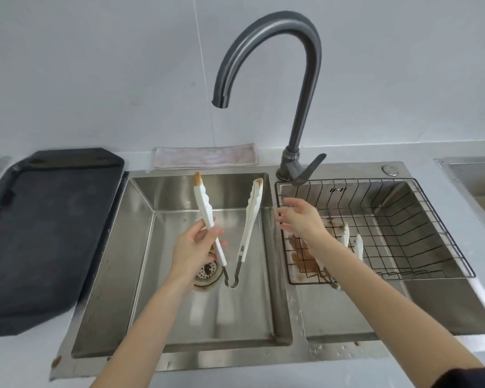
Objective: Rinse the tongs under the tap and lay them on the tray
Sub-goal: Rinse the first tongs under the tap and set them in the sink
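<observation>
Right, the left hand (pixel 196 245) pinches one arm of the white tongs (pixel 226 228) between thumb and fingers, tips pointing up and away, hinge hanging low over the left sink basin (pixel 140 247) just beside the drain strainer (pixel 206 271). The tongs gape wide in a V, both tips stained brown. The right hand (pixel 300 217) hovers with fingers spread and loose, holding nothing, near the rim of the wire basket (pixel 389 225) and below the tap lever (pixel 310 169).

No water runs from the gooseneck tap (pixel 266 51); its spout sits above the left basin, so rinsing looks not yet begun. The lever likely comes next.

The risks? That grip takes only one arm, so the free arm could swing, and wet fingers may let the tongs slip down onto the strainer. A hard jet on the scalloped heads could spray onto the counter. The black tray (pixel 39 233) lies off to the left, beyond the basin's edge, so a dripping carry crosses the rim. A second pair of tongs (pixel 353 242) rests in the basket over a brown stain; mixing up the two is possible.
</observation>
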Demonstrator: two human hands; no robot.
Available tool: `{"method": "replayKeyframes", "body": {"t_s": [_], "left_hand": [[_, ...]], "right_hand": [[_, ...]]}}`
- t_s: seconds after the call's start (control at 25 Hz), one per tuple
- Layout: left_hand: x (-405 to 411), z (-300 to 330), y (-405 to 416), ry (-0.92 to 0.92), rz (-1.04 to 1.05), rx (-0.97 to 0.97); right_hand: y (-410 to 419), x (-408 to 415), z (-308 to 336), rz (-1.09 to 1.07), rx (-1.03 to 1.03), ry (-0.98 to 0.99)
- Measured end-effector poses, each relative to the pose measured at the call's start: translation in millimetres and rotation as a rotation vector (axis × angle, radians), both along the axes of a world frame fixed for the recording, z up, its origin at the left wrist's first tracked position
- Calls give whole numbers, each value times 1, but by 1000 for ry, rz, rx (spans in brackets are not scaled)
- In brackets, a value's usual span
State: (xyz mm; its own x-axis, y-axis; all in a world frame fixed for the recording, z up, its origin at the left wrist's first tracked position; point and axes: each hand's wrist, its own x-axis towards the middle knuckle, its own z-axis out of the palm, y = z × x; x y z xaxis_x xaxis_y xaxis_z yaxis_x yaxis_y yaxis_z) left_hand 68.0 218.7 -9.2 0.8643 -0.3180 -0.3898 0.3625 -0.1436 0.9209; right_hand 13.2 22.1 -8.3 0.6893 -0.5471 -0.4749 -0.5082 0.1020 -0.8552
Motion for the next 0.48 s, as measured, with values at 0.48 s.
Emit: {"method": "replayKeyframes", "body": {"t_s": [0.48], "left_hand": [[23, -11, 23, 73, -55, 15]], "right_hand": [[-66, 69, 18, -327, -311, 72]]}}
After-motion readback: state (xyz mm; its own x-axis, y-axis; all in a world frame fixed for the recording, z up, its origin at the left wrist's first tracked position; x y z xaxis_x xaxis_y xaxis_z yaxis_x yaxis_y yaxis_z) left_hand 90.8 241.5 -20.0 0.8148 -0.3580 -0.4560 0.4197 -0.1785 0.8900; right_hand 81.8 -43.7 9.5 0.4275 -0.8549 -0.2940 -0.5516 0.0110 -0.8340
